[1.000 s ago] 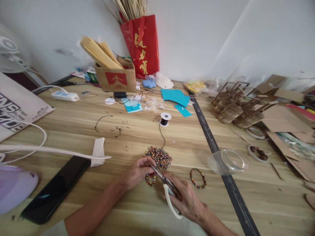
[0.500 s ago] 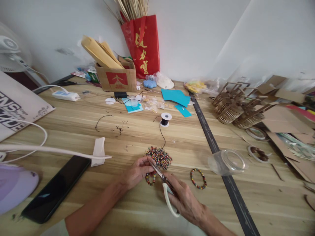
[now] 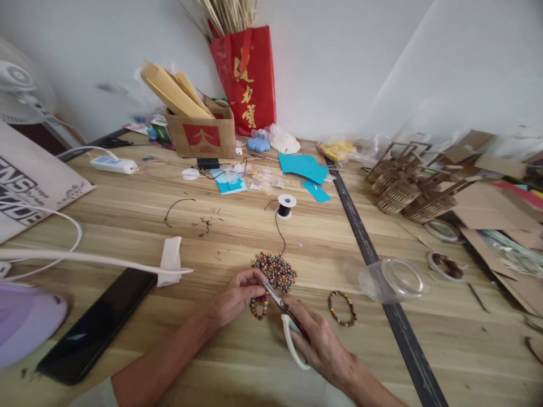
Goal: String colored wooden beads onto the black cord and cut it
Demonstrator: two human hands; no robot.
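Observation:
My left hand [image 3: 232, 297] pinches a small beaded bracelet [image 3: 258, 306] just above the wooden table [image 3: 127, 209]. My right hand [image 3: 320, 345] grips white-handled scissors [image 3: 285, 322], whose blades reach up to the bracelet's top by my left fingertips. A heap of coloured beads [image 3: 275, 271] lies right behind the hands. Black cord runs from the heap to a white spool [image 3: 285, 206]. A second, closed beaded bracelet [image 3: 341, 308] lies flat to the right of the scissors.
A clear jar [image 3: 392, 278] lies on its side at right. A black phone [image 3: 95, 325], white cables and a paper scrap [image 3: 170, 260] are at left. A cardboard box [image 3: 202, 134], a red bag [image 3: 246, 73], blue paper and wooden frames [image 3: 403, 181] crowd the back.
My right hand and the scissors have slid a little up and left toward the bracelet. My left hand holds its place.

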